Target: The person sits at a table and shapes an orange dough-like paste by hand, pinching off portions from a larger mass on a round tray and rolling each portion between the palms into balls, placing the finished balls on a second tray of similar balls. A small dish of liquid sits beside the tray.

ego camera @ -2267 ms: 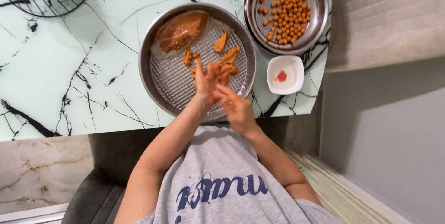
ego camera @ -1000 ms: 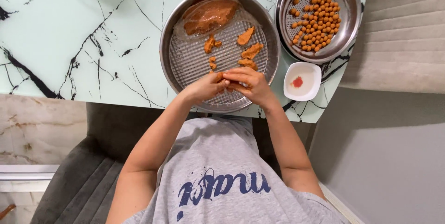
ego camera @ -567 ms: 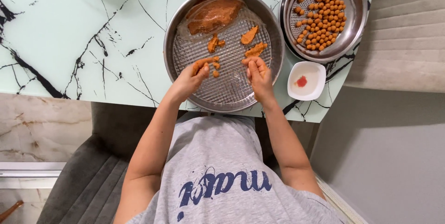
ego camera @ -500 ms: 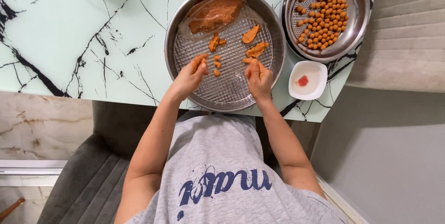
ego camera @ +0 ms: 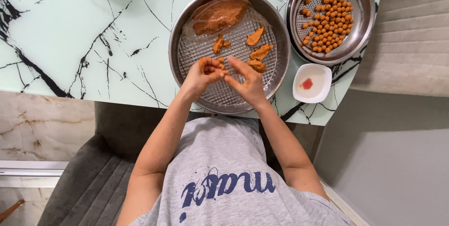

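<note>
Orange-brown dough (ego camera: 204, 63), a small pinched lump, sat in our curled left hand (ego camera: 201, 75) above the big round steel tray with a dimpled floor (ego camera: 224, 96). Our right hand (ego camera: 249, 82) was spread flat and empty, fingertips near the left. Torn scraps (ego camera: 257, 51) and a wrapped brown slab (ego camera: 220, 14) lay in that tray. Beyond stood a smaller steel pan of rolled orange balls (ego camera: 327, 15) and a white square dish with a red dab (ego camera: 312, 83). Rolling well, we judged, called for light, even palm pressure over the tray.

Shiny dimpled metal pan (ego camera: 187, 67), glossy veined marble-look tabletop (ego camera: 84, 34), soft matt dough pieces (ego camera: 260, 50), glossy white bowl (ego camera: 322, 93)
</note>
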